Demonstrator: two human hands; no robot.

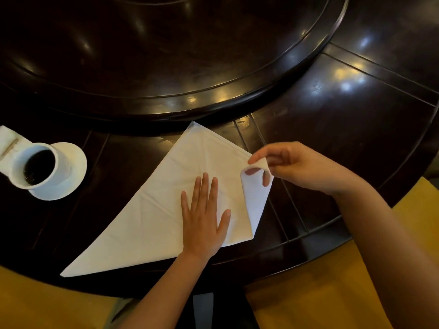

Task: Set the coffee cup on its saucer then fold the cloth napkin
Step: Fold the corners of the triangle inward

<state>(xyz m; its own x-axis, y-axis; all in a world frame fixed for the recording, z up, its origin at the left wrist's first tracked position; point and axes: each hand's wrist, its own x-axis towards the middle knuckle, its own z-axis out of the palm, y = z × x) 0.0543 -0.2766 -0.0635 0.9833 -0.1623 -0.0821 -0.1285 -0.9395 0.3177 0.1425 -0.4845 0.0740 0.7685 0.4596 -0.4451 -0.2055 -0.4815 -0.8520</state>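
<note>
A white cloth napkin [164, 198] lies on the dark table as a large triangle, one tip toward the lazy Susan and one at the near left. My left hand [204, 217] presses flat on its middle, fingers spread. My right hand [292, 167] pinches the napkin's right corner between thumb and fingers and holds it lifted and curled over. A white coffee cup [35, 166] filled with dark coffee stands on its white saucer [74, 162] at the left.
A raised dark lazy Susan [166, 55] fills the table's far middle. A white paper packet [7, 143] lies behind the cup at the left edge. Yellow seat cushions [320, 293] sit below the table's near rim [297, 252].
</note>
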